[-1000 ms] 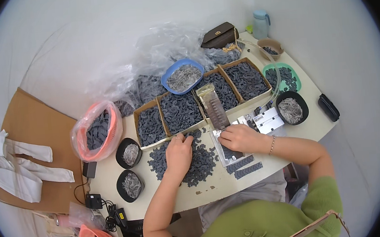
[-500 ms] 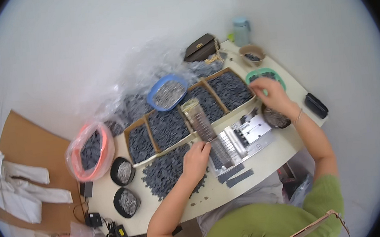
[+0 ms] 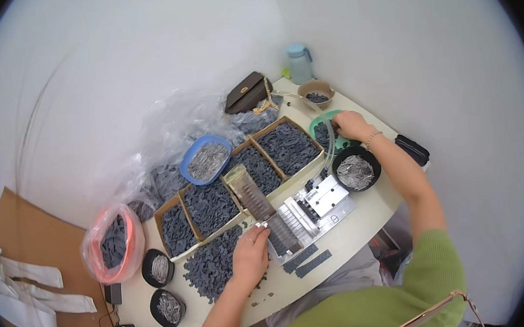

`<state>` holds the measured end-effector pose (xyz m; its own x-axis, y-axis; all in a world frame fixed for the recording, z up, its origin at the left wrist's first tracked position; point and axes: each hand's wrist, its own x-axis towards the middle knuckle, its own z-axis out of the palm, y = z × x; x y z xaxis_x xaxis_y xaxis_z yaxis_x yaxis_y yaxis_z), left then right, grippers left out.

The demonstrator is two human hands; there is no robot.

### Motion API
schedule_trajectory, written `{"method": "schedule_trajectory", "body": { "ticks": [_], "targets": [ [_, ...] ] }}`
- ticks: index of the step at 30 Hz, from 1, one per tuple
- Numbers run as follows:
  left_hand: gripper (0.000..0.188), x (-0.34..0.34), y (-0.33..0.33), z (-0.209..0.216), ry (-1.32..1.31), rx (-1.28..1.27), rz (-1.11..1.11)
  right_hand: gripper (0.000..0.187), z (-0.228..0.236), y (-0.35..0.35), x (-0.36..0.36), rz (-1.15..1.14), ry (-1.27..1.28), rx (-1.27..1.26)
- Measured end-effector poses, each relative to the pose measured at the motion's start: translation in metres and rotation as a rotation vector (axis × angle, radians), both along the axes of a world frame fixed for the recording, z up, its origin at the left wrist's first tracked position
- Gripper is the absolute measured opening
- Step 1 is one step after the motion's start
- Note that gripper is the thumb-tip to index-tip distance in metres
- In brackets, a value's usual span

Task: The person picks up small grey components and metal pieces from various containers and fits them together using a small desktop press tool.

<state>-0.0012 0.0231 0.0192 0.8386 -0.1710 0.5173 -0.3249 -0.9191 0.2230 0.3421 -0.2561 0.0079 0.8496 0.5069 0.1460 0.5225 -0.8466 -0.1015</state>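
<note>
My left hand (image 3: pixel 249 251) is closed, its fingertips at the left edge of a metal fixture (image 3: pixel 328 196) with rows of dark slots. What it pinches, if anything, is too small to make out. A clear slotted plastic tray (image 3: pixel 249 193) stretches from the fixture toward the back. At the right, my right hand (image 3: pixel 353 127) reaches down into a green bowl (image 3: pixel 315 122) of small dark grey pieces. Its fingers are drawn together, and whatever they hold is hidden. Just in front of it sits a black bowl of thin metal pins (image 3: pixel 356 172).
Divided cardboard boxes (image 3: pixel 214 204) of grey pieces stand behind a loose pile (image 3: pixel 214 266). A blue basin (image 3: pixel 206 160) of pins rests on them. Two black bowls (image 3: pixel 167 308) and a pink basin (image 3: pixel 113 244) are at left. Dark strips (image 3: pixel 314 264) lie before the fixture.
The whole view has shifted, so the table appears lower and farther left. My right hand has moved back into the green bowl, uncovering the black pin bowl. My left hand stays at the fixture's edge.
</note>
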Motion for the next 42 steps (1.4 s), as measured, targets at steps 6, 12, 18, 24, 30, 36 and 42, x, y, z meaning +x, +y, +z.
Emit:
{"method": "schedule_trajectory", "body": {
  "ticks": [6,12,18,24,30,36,42],
  "targets": [
    [0.031,-0.009,0.017,0.115,-0.270,0.125,0.000,0.016,0.033,-0.021,-0.027,0.012,-0.226,0.213],
    [0.026,-0.045,-0.030,0.213,-0.551,0.258,-0.128,0.009,0.083,0.049,-0.120,0.417,0.322,0.589],
    [0.028,-0.072,-0.018,0.223,-0.547,0.125,-0.214,0.014,0.066,0.104,-0.193,0.848,0.280,0.454],
    [0.032,-0.120,-0.046,0.240,-0.305,0.106,0.003,0.012,0.019,0.135,-0.205,0.825,0.083,0.365],
    [0.065,-0.141,-0.004,0.252,-0.315,0.184,-0.322,0.009,0.005,0.142,-0.215,0.872,-0.184,0.225],
    [0.017,-0.177,0.044,0.162,-0.597,-0.116,0.080,0.012,0.012,0.133,-0.228,0.938,-0.266,0.225],
    [0.020,-0.169,0.129,0.061,0.248,-0.058,0.845,0.030,0.026,0.109,-0.228,0.845,-0.283,0.137]
  ]
}}
